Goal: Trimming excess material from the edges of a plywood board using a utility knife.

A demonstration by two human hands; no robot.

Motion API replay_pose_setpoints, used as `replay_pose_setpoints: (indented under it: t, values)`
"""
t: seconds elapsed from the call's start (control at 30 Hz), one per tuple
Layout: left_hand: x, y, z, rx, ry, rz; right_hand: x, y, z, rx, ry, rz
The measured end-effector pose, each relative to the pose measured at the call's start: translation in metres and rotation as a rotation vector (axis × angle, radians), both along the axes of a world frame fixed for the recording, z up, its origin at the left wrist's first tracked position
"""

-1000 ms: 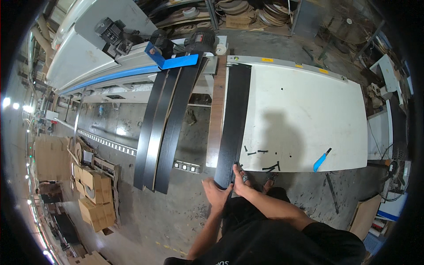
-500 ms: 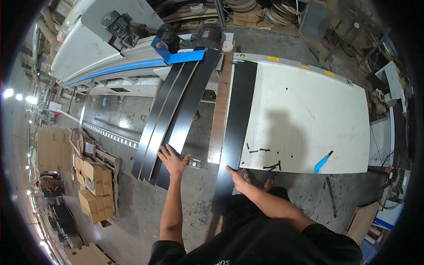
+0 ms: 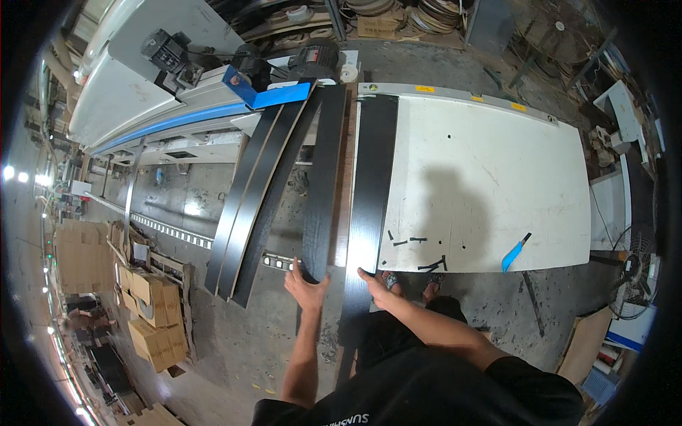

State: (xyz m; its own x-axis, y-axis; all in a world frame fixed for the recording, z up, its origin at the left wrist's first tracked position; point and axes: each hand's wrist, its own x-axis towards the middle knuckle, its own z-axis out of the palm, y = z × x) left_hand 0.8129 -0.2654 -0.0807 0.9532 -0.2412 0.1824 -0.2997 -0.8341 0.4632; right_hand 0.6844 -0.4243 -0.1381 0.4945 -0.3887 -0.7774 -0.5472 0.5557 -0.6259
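Observation:
A long black board (image 3: 325, 192) is held near its close end by my left hand (image 3: 307, 290), thumb on its right side and fingers on its left. It lies at a slight slant beside the brown strip (image 3: 344, 213) along the table's left edge. My right hand (image 3: 381, 290) grips the right edge of another black board (image 3: 374, 170), its thumb on top and the other fingers mostly hidden. That board lies along the left side of the white tabletop (image 3: 518, 184) and overhangs its near edge. Further left, several narrow black boards (image 3: 245, 206) rest side by side, slanting away from me.
A blue-handled knife (image 3: 513, 255) and small black scraps (image 3: 430, 267) lie on the tabletop. A metal bar (image 3: 462, 96) runs along its far edge. Left stands a white machine with motors (image 3: 316, 60) and a blue bracket (image 3: 280, 94). Cardboard boxes (image 3: 160, 319) stand lower left.
My left hand has moved right, bringing one black board away from the others and close to the table. My right hand stays at its board's near end. The view has shifted slightly.

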Motion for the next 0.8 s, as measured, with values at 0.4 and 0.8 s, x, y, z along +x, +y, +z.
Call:
replay_pose_setpoints:
  t: [0.4,0.8]
  values:
    - [-0.097,-0.022,-0.002,0.115,0.143,-0.223,-0.007,-0.019,0.001,0.328,-0.135,0.128]
    - [0.191,0.082,0.001,0.353,-0.094,-0.033,-0.015,-0.012,-0.047,0.239,-0.129,0.203]
